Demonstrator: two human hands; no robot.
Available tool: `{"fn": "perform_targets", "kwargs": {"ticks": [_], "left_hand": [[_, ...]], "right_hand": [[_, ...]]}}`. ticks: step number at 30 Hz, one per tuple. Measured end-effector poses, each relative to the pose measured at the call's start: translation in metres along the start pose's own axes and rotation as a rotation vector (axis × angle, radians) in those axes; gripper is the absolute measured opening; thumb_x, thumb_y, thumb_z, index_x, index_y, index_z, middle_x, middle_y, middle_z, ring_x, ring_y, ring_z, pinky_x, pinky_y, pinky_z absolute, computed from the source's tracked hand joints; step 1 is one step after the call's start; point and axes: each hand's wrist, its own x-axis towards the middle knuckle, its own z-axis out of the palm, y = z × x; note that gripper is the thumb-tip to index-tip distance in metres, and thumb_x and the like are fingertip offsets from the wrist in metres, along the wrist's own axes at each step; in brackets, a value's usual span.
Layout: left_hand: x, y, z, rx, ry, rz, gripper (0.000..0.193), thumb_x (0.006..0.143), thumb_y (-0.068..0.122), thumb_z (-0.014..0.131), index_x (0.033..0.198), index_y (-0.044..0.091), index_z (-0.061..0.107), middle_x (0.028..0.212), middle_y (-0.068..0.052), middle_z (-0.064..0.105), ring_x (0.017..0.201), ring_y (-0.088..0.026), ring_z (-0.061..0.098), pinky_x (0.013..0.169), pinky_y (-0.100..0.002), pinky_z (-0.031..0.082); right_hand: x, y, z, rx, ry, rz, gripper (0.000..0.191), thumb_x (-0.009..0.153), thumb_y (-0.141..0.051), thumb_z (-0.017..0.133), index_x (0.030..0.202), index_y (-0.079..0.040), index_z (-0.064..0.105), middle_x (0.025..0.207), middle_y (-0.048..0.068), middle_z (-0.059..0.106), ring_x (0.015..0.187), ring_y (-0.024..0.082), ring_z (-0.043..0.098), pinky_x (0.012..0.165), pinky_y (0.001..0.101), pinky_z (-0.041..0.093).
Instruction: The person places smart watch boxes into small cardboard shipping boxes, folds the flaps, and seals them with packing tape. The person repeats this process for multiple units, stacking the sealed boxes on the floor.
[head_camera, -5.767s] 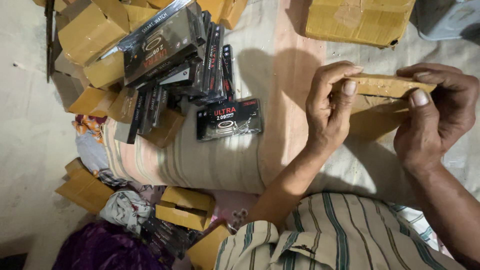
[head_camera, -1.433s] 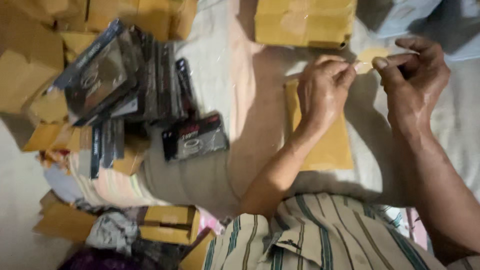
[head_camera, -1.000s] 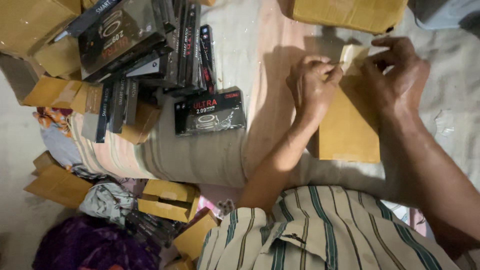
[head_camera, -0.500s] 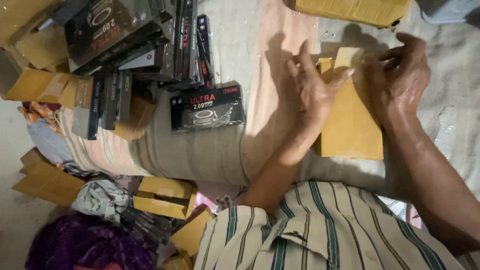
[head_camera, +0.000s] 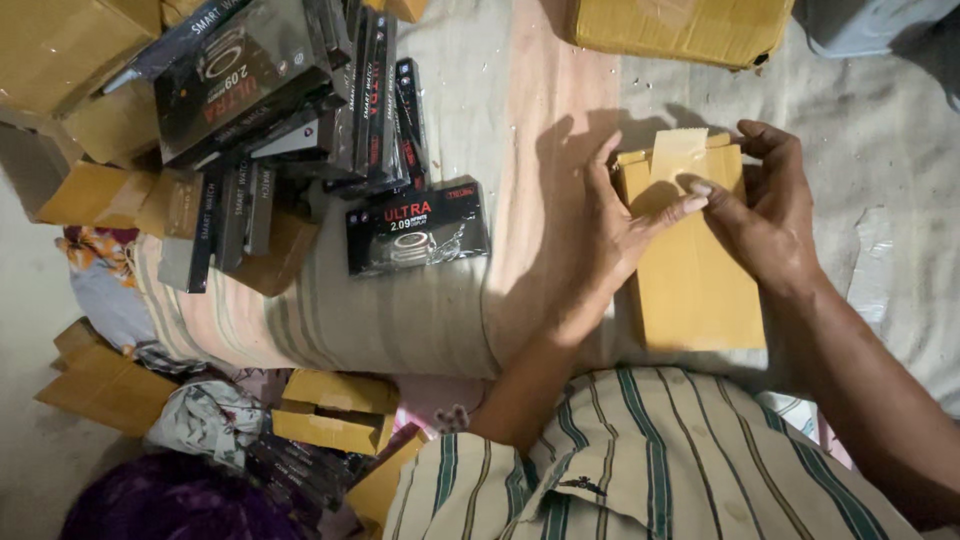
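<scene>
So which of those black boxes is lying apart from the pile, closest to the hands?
The single black product box lying flat on the striped cloth, just left of the left hand. The other black boxes are stacked together further left.
</scene>
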Motion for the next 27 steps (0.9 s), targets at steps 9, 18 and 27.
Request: {"fn": "perform_targets", "kwargs": {"ticks": [9,18,27], "left_hand": [[0.012,0.080,-0.020,-0.164,0.040,0.231,0.061,0.083,0.031,0.091,0.126,0.007,0.054,0.124,-0.007,0.053,0.111,-0.017,0.057,0.097,-0.029,0.054],[0.033,0.105,-0.023,-0.094,0.112,0.540,0.062,0.074,0.044,0.088,0.115,0.008,0.057,0.121,-0.005,0.049,0.104,-0.015,0.062,0.089,-0.029,0.059],[0.004,0.112,-0.032,-0.175,0.216,0.537,0.043,0.089,0.033,0.083,0.101,0.008,0.050,0.121,-0.006,0.043,0.101,-0.019,0.063,0.082,-0.029,0.061]], "right_hand": [[-0.013,-0.033,0.009,0.144,0.079,-0.335,0.044,0.108,-0.007,0.084,0.129,-0.001,0.046,0.124,0.009,0.053,0.112,0.015,0.057,0.102,0.0279,0.054],[-0.001,-0.040,0.009,-0.183,0.207,-0.672,0.065,0.097,-0.051,0.080,0.120,-0.003,0.042,0.121,0.011,0.051,0.098,0.016,0.056,0.087,0.0281,0.053],[-0.042,-0.053,0.022,-0.232,0.216,-0.513,0.044,0.107,-0.017,0.082,0.110,-0.002,0.042,0.115,0.011,0.050,0.087,0.015,0.053,0.085,0.0271,0.054]]}}
